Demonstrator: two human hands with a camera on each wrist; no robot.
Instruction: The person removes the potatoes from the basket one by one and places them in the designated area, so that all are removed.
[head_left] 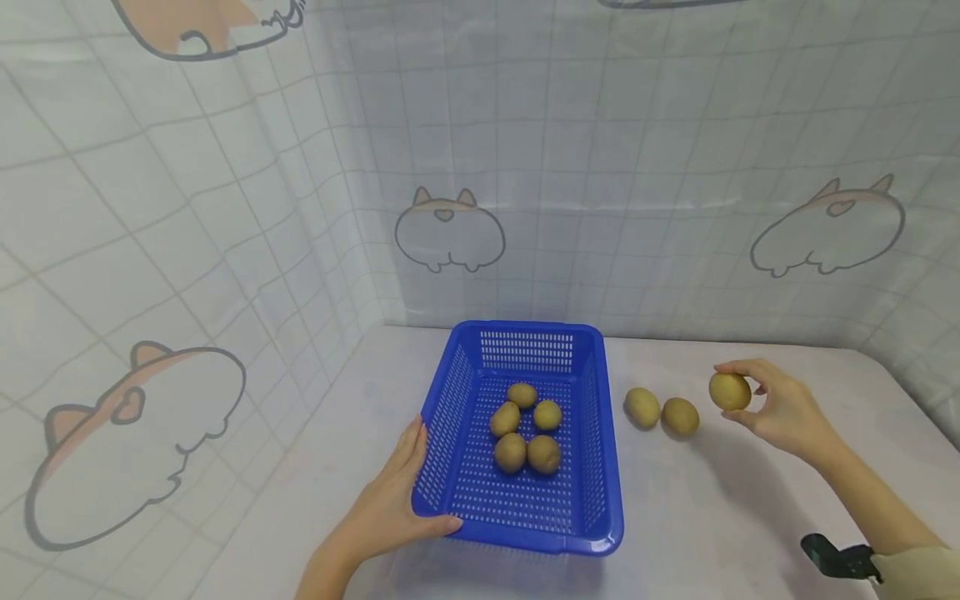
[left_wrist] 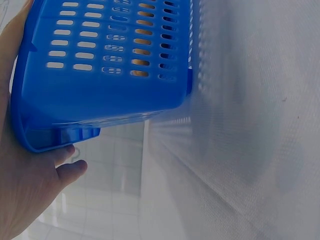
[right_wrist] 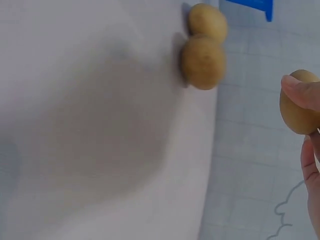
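While the left hand [head_left: 390,504] rests against the near left corner of the blue basket [head_left: 592,467], thumb curled along its front rim and fingers laid up its side wall, the right hand [head_left: 780,412] holds a kiwi [head_left: 730,392] clear of the table — pinched between thumb and fingertips, well to the right of the basket. The right wrist view shows the thumb [right_wrist: 302,92] pressed over the top of the fruit [right_wrist: 297,107], with the rest of the grip out of frame.

The held kiwi looks small, light and firm enough for a fingertip pinch; its dull brown skin likely gives good friction, so slipping seems a minor risk. It probably bruises under a hard squeeze, so a gentle hold across its short middle — where the hand has it now — seems the sound place.

Two more kiwis lie on the table between basket and hand, touching or nearly so: one [head_left: 642,407] nearer the basket, one [head_left: 680,416] beside it. Five kiwis [head_left: 525,429] sit clustered on the basket floor. The basket appears thin, perforated plastic, light and slightly flexible, and the left hand's bracing at the corner should keep it from sliding.
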